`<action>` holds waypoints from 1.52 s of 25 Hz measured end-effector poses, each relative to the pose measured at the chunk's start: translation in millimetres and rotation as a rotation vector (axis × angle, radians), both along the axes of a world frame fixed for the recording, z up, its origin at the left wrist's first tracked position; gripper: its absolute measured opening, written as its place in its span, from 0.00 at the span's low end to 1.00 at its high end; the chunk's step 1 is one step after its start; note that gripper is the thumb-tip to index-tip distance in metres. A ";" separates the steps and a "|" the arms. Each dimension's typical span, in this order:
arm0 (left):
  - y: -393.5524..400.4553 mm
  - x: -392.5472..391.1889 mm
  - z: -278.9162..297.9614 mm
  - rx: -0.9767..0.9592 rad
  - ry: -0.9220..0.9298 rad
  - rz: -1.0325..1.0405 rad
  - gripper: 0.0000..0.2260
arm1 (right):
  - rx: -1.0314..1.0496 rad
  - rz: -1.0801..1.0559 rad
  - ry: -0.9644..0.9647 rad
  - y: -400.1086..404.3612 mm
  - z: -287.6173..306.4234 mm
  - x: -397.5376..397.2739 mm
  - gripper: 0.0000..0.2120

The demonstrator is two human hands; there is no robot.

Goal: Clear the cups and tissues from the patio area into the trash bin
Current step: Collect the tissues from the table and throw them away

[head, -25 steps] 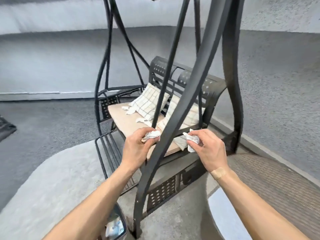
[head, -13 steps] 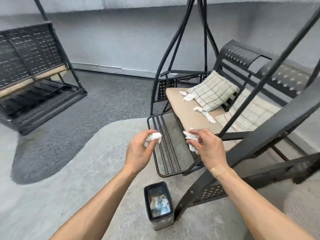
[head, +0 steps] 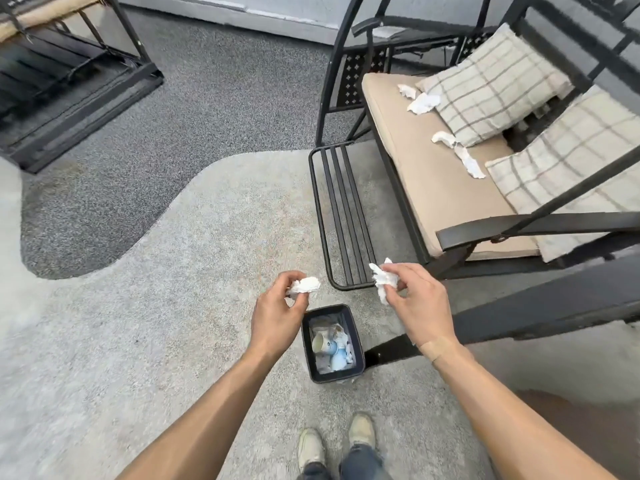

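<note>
My left hand (head: 277,313) pinches a crumpled white tissue (head: 304,285) just above and left of the small black trash bin (head: 360,355). My right hand (head: 419,303) grips a second crumpled tissue (head: 382,282) above and right of the bin. The bin stands on the light rug in front of my feet and holds paper cups (head: 327,346) and crumpled paper. More white tissues lie on the swing seat's beige cushion: two (head: 419,100) at the far pillow and a torn strip (head: 459,152) between the pillows.
The black metal swing seat (head: 433,188) with two checked pillows (head: 491,84) fills the right side; its footrest (head: 341,216) and slanted frame bar (head: 519,313) sit close to the bin. A second black bench (head: 69,81) stands far left. My shoes (head: 336,441) are below the bin.
My view has tilted down and shifted toward the bin. Both hands, each still holding a tissue, have come away from the swing seat and lowered to either side of the bin's opening.
</note>
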State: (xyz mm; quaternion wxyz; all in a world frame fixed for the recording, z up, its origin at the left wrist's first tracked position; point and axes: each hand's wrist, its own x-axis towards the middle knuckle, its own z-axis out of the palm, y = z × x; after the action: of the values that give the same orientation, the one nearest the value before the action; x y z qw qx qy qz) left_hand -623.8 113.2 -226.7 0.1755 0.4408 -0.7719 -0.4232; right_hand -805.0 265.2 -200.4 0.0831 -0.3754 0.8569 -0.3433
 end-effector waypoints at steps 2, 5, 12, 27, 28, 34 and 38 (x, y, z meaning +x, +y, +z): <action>0.5 0.0 -44.3 0.087 -0.044 0.036 0.14 | 0.066 0.012 -0.055 -9.1 -43.0 -4.8 0.18; -0.8 -3.6 -120.9 0.171 -0.103 0.059 0.12 | 0.159 0.033 -0.117 -17.7 -124.1 -8.6 0.19; 1.3 -10.9 -314.6 0.250 -0.262 0.136 0.08 | 0.401 0.087 -0.264 -25.4 -331.0 7.6 0.19; 12.6 -11.7 -459.1 -0.055 -0.640 -0.140 0.16 | 0.663 0.203 -0.042 -29.1 -465.1 41.1 0.18; 11.9 -11.9 -456.1 -0.039 -0.631 -0.137 0.17 | 0.653 0.196 -0.049 -29.4 -462.0 39.9 0.18; 5.4 -10.4 -395.6 -0.013 -0.507 -0.139 0.17 | 0.556 0.201 -0.016 -30.6 -407.6 29.1 0.17; -7.1 -13.6 -307.2 -0.126 -0.361 -0.180 0.18 | 0.441 0.209 0.046 -37.3 -321.9 13.9 0.18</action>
State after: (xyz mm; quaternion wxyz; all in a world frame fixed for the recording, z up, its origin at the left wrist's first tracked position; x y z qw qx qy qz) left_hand -637.5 106.0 -533.9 0.0230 0.4269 -0.8521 -0.3019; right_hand -791.1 227.9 -522.3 0.1787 -0.4425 0.8693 -0.1289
